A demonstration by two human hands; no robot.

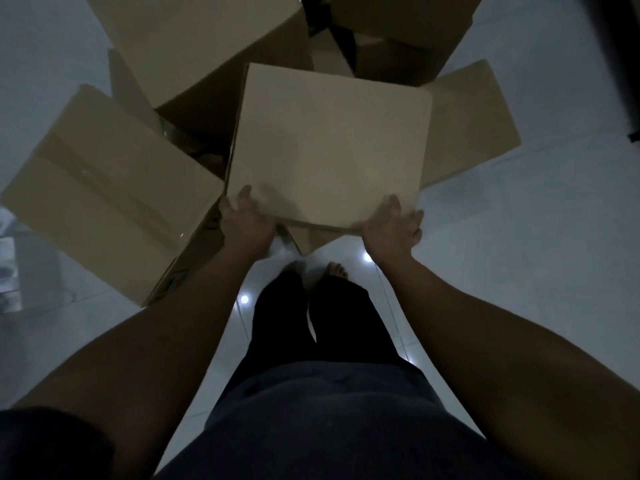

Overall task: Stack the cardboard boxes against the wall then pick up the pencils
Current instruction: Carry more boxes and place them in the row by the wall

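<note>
A plain cardboard box (329,143) is in front of me, its flat face turned up toward the camera. My left hand (244,220) grips its near left corner, thumb on top. My right hand (393,225) holds the near right corner, thumb on the face and fingers spread along the edge. A taped box (100,188) lies tilted at the left. A large box (197,43) stands behind, and another box (401,26) is at the top right. No pencils show.
A loose cardboard flap or flat box (467,123) sticks out to the right from under the held box. The floor is glossy white tile (536,237). My bare foot (336,270) and dark trousers are just below the box. Dim objects sit at the far left edge.
</note>
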